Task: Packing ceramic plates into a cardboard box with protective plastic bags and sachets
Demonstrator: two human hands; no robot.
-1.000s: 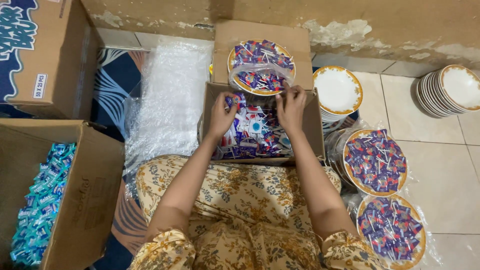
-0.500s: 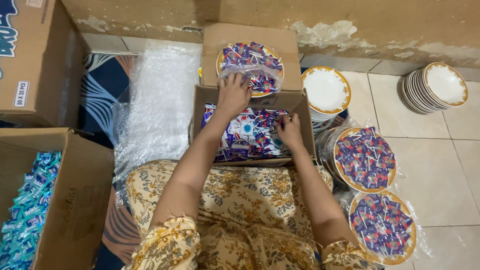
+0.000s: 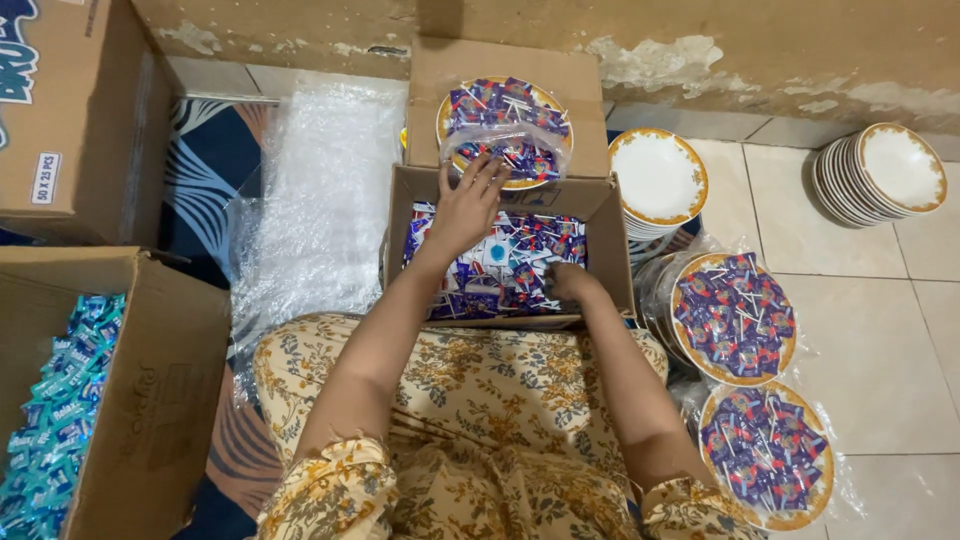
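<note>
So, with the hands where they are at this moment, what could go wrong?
1. The left hand reaches over the box edge toward the filled plate resting on the raised flap of the open box; a push could tip it and spill the wrapped candies.
2. The right hand is buried in the loose candies, so sticks might catch and get flicked out.

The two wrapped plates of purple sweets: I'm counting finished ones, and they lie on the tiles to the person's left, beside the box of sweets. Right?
Not quite. The head view shows the two wrapped plates of purple sweets on the tiles to the person's right, beside the box of sweets. The box of blue packets stands on the left.
</note>
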